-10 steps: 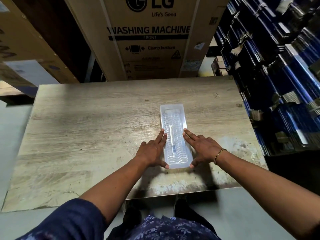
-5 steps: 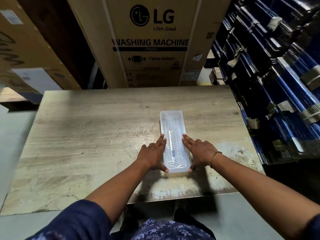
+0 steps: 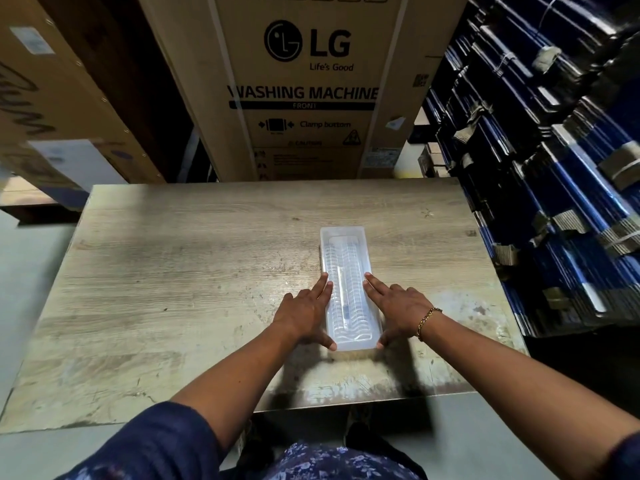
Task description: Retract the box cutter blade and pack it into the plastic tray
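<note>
Fingers (image 3: 323, 285) of both hands lie flat, released, flanking the plastic tray (image 3: 343, 232) on the counter (image 3: 194, 258).

LG washing-machine carton (image 3: 304, 88) behind table (image 3: 180, 271); blue stacks (image 3: 554, 188), perhaps flattened boxes.

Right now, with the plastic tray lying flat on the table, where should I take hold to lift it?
Probably by its two long side walls near the close end. The plastic tray is long and narrow, running away from the person, so left hand and right hand, already flat on the table along each side, can pinch inward. Avoid the ribbed top; it looks thin.
</note>
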Available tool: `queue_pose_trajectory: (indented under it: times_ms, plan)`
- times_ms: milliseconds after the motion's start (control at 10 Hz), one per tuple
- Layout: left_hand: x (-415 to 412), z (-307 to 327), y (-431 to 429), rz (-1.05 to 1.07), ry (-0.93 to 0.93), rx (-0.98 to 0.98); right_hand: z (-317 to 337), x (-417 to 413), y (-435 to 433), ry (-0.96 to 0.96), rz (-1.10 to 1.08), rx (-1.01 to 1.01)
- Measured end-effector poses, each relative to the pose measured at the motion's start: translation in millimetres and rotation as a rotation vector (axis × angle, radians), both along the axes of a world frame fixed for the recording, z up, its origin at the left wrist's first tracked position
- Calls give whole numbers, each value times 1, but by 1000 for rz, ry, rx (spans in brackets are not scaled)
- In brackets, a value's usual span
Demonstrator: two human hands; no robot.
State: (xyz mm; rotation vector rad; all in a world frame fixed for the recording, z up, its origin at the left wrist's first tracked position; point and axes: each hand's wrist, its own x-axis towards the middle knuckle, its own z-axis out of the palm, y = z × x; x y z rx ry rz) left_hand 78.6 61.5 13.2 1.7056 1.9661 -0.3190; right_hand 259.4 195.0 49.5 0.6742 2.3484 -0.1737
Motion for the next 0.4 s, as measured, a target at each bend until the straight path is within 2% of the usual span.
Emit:
queue_pose_trajectory:
  times_ms: [200,400]
  plan:
    - [-3,3,2,5,-48,11,1,0,0,71,-33,-22]
    - [-18,9,2,135,-45,109,7,-5,8,240,-113,21]
